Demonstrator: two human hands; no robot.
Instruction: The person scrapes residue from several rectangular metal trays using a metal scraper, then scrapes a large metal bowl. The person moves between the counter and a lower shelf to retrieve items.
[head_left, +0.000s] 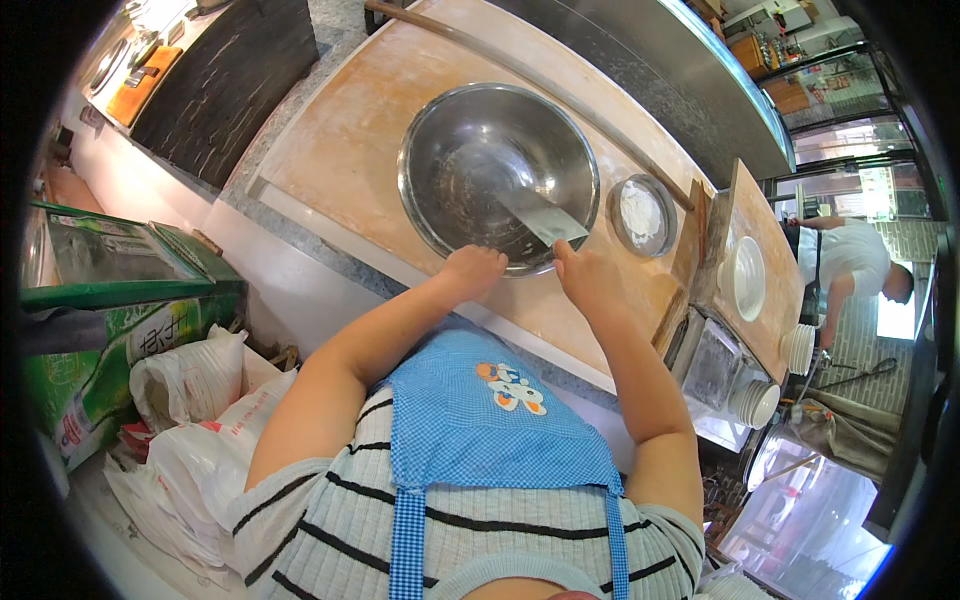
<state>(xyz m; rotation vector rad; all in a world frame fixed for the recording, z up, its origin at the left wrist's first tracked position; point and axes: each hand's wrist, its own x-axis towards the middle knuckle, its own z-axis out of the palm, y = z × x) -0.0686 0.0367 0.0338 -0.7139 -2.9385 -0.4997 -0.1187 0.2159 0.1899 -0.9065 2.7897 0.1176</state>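
A large stainless-steel mixing bowl (469, 180) sits on the floured wooden board (337, 142) before me. My left hand (474, 271) grips its near rim, with the fingers over the edge. In my right hand (589, 281) is a flat metal scraper (546, 216), its blade reaching down into the bowl and the index finger stretched toward its edge. Pale residue streaks the bowl's inside. To the right of the bowl, a round metal dish (643, 216) holds white flour.
A long wooden rolling pin (540, 64) lies along the board's far side. At right are a white bowl (742, 279) and stacked bowls (757, 403). A person (851, 255) stands beyond them. White plastic bags (202, 465) and a green cooler (112, 315) are on my left.
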